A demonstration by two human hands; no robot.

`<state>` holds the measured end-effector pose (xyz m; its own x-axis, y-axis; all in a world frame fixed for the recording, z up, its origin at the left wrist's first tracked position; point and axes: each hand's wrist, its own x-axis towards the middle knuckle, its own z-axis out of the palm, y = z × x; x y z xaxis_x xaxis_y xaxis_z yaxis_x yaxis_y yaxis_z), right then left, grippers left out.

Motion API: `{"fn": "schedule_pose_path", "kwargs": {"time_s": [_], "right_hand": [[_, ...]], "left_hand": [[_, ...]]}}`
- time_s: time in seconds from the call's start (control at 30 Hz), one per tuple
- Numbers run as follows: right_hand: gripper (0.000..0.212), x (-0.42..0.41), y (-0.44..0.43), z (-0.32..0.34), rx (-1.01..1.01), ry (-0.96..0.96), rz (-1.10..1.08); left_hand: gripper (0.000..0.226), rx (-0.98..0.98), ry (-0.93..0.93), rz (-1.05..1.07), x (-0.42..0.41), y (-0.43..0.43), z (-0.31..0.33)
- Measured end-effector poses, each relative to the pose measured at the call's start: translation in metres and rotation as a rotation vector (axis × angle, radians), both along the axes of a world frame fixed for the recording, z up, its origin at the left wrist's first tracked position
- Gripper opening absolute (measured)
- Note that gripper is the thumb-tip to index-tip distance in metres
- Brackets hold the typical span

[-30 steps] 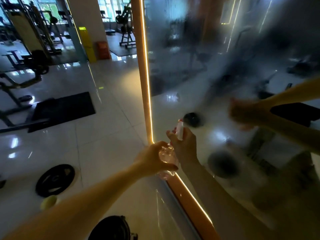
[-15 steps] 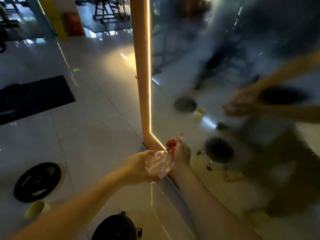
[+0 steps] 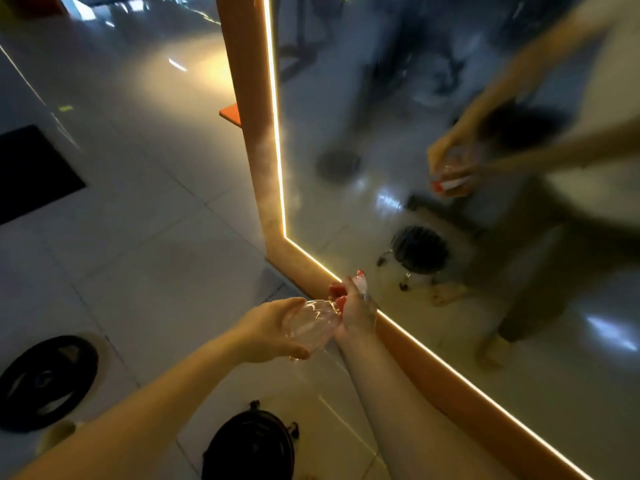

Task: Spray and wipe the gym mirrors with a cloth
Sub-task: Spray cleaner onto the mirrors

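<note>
Spray bottle [image 3: 308,323] aimed nozzle-first at mirror [image 3: 349,109], left hand [image 3: 266,332], right hand [image 3: 355,315] gripping

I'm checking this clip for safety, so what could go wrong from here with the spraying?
1. The right hand aims the spray bottle low, right beside the lit strip edging the mirror; liquid might get into the light.
2. Overspray could land on the glossy floor and make it slippery.
3. A weight plate lies on the floor close by, so a careless step could trip.
</note>
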<state>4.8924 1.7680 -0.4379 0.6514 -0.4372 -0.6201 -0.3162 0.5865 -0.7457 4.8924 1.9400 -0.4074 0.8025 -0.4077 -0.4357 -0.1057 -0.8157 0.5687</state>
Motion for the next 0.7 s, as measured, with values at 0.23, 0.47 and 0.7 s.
{"fn": "schedule_pose_path", "kwargs": {"time_s": [0.23, 0.47, 0.7], "right_hand": [[0.048, -0.035, -0.053, 0.000, 0.004, -0.001, -0.148], [0.054, -0.067, -0.088, -0.001, -0.038, 0.054, -0.287], [0.020, -0.098, -0.120, 0.007, -0.024, 0.016, -0.398]], "left_hand": [[0.108, 0.011, -0.072, -0.222, -0.006, -0.051, -0.004], [0.106, 0.012, -0.088, -0.394, -0.012, -0.099, -0.006], [0.102, 0.015, -0.145, -0.518, -0.021, -0.134, -0.004]]}}
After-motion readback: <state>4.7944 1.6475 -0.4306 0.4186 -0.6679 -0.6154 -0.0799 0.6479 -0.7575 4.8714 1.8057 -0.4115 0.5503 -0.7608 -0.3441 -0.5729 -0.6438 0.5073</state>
